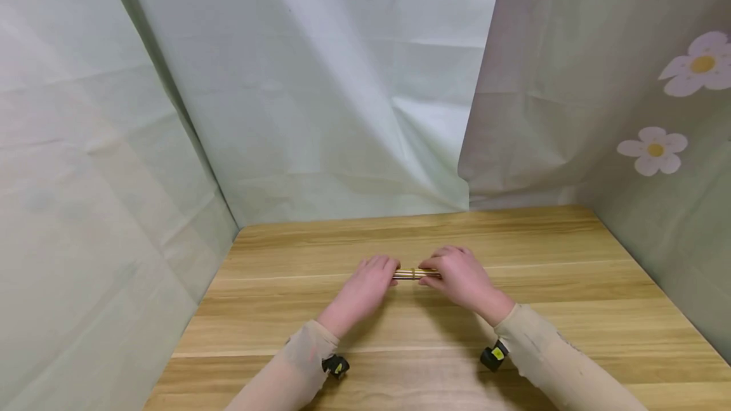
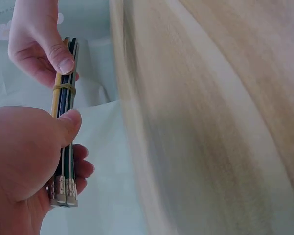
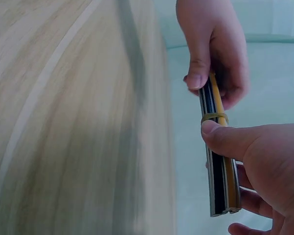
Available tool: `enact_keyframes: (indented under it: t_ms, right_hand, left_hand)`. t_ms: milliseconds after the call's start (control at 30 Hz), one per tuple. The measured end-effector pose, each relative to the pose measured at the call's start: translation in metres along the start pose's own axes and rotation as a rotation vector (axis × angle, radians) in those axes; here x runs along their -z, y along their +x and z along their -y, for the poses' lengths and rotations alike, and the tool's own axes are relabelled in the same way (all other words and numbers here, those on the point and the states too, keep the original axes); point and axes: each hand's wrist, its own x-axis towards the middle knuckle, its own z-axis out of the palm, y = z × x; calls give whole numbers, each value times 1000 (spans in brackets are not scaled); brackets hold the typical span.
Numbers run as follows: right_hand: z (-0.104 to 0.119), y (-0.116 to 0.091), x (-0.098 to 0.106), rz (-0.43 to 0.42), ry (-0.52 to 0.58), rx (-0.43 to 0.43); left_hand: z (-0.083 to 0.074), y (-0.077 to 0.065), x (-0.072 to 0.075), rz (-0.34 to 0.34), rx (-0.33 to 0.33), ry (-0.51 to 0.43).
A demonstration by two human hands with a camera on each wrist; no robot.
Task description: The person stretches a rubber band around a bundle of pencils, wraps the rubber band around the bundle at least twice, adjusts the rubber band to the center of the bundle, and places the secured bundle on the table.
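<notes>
Both hands hold one bundle of pencils point(image 1: 405, 274) above the wooden table, lying sideways between them. A yellowish rubber band point(image 3: 214, 117) wraps the bundle near its middle, between the hands. My left hand point(image 1: 365, 287) grips one end, thumb over the pencils point(image 2: 63, 105) and fingers behind; metal ferrules show there in the left wrist view. My right hand point(image 1: 461, 278) pinches the other end, its thumb close to the band in the right wrist view. Dark, yellow and silvery-grey pencils point(image 3: 216, 171) show side by side, with flat, unsharpened ends on the right.
The wood-grain table point(image 1: 274, 322) reaches back to pale hanging sheets point(image 1: 320, 113) on three sides. White flowers point(image 1: 655, 150) are printed on the right-hand sheet. A small black camera is strapped on each wrist.
</notes>
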Motion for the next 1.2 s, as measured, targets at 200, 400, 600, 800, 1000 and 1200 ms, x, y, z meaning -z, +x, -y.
enact_keyframes:
  t_ms: [200,400,600,800,1000,1200]
  right_hand:
    - [-10,0,-8,27,-6,39]
    - [-20,1,-24,60,20,54]
    - [-26,0,-35,68,44,38]
    - [-28,0,-42,73,58,25]
    - [-29,0,-40,104,67,0]
    - [-39,-11,-33,170,123,-37]
  left_hand:
    - [1,3,-9,-16,3,15]
    - [1,8,-23,13,47,-9]
    - [0,9,-29,41,98,-11]
    - [3,9,-33,49,130,15]
    - [6,8,-31,98,153,-13]
    - [24,-11,-16,169,208,-189]
